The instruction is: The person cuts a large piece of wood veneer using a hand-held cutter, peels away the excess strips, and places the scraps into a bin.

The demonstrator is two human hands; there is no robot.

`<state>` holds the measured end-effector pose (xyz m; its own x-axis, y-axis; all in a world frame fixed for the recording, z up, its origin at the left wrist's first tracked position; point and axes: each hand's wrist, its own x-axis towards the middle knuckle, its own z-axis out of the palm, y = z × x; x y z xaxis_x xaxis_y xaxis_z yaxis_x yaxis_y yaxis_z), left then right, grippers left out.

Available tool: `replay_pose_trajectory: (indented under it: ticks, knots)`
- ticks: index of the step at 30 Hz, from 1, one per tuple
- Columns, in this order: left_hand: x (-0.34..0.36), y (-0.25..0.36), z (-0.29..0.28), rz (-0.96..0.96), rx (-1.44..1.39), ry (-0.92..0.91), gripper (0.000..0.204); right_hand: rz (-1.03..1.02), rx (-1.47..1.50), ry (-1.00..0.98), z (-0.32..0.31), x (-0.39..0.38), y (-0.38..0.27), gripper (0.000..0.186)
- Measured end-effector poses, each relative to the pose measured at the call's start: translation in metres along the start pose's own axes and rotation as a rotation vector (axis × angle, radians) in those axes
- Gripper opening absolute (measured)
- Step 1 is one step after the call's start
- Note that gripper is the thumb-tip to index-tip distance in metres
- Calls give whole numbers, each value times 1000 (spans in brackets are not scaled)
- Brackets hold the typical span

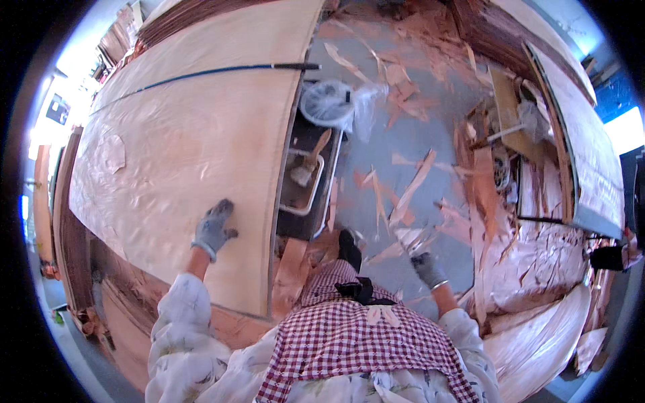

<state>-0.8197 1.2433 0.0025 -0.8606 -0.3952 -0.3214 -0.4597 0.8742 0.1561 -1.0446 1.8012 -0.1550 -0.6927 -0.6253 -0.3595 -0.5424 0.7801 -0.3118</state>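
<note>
My left hand (215,228), in a grey glove, lies with fingers spread on a large pale wood veneer sheet (168,161) near its right edge. The sheet's surface is rippled, with a loose patch towards the left. At the right, my gloved right hand (428,270) hangs over the grey floor, its fingers closed. A flat, pale, wedge-shaped blade (411,238), like a scraper, points forward from it; its handle is hidden in the glove. A long thin dark-blue rod (201,76) with a black grip lies across the far part of the sheet.
Right of the sheet stand a plastic-lined bucket (322,106) and a white-rimmed tray (300,209) with a wooden-handled brush (310,161). Torn veneer strips (413,188) litter the floor (443,141). Another veneer-topped stack (591,154) stands at the right, near crumpled veneer (537,269).
</note>
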Motion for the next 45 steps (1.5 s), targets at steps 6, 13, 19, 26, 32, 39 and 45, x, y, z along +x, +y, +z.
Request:
replay_pose_trajectory:
  ticks: [6,13,19,26,32,39,45]
  knots:
    - [-5,9,-4,-39,-9,40,83,18,183,-355,-56,73,-49,47]
    - [-8,31,-12,-189,2,79,78,437,906,-245,-112,204,-10,27]
    - [-5,117,-30,-224,-146,281,65,570,1200,-26,-144,361,10,24]
    - [65,228,-45,-259,-571,53,37,552,1462,-17,-149,540,5,39]
    - [140,258,-73,-243,-515,9,41,582,1678,-556,-161,573,-6,12]
    - [170,254,-84,-199,-369,81,45,538,1755,-824,-188,550,-7,18]
    - [181,260,-85,-131,-358,77,38,362,1633,-528,-217,542,-29,21]
